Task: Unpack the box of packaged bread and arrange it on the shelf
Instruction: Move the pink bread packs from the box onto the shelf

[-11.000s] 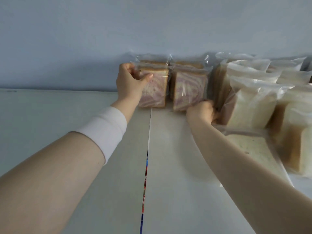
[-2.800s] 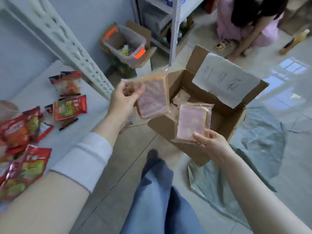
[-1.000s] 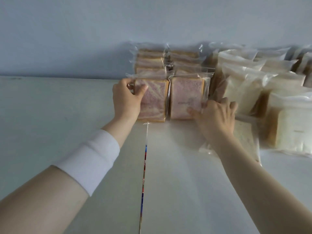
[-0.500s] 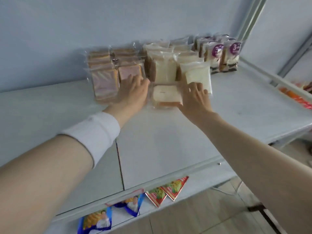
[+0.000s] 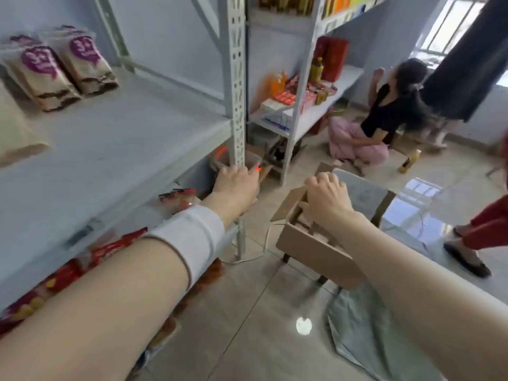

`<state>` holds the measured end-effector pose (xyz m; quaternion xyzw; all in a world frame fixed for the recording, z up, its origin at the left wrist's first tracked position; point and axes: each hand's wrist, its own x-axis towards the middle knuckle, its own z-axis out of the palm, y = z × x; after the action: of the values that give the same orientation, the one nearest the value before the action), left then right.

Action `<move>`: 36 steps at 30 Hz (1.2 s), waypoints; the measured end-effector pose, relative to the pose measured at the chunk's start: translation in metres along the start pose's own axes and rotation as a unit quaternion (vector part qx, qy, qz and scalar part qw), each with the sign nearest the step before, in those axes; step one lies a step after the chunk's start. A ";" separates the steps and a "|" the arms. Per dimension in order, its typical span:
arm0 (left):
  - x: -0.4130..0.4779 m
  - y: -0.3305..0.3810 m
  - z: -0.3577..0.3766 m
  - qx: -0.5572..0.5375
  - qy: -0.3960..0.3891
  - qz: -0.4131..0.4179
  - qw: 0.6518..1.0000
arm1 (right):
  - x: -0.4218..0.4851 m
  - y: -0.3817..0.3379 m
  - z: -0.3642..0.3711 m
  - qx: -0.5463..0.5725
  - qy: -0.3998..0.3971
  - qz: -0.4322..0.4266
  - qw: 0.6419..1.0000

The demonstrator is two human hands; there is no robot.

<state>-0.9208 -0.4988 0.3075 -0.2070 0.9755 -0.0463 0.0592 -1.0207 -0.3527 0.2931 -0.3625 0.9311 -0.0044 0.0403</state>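
My left hand (image 5: pixel 237 185) was empty with fingers loosely bent, beside the shelf post (image 5: pixel 237 78), my right hand (image 5: pixel 327 198) was also empty and relaxed, just above the open cardboard box (image 5: pixel 310 248) on the floor, blurred bread packs (image 5: pixel 303 223) lay inside under it, the shelf (image 5: pixel 123 138) stood at my left, purple-labelled packs (image 5: pixel 55 67) at its back.

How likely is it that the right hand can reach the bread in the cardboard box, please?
Probably yes: the right hand hangs just over the cardboard box, its flaps open, with nothing covering the bread.

Box (image 5: pixel 310 243): matt brown cardboard. Shelf (image 5: pixel 115 144): smooth painted metal, perforated upright. Floor (image 5: pixel 247 325): glossy tile. Snack packets (image 5: pixel 110 250): shiny plastic.
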 end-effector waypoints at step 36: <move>0.411 0.354 0.549 -0.293 -0.290 -0.193 0.890 | 0.200 0.332 0.580 0.319 -0.339 0.642 0.609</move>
<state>-1.3612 -0.3811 -0.3153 -0.4034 0.8250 0.2928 0.2662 -1.3465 -0.2308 -0.3115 0.3887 0.7848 -0.1513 0.4584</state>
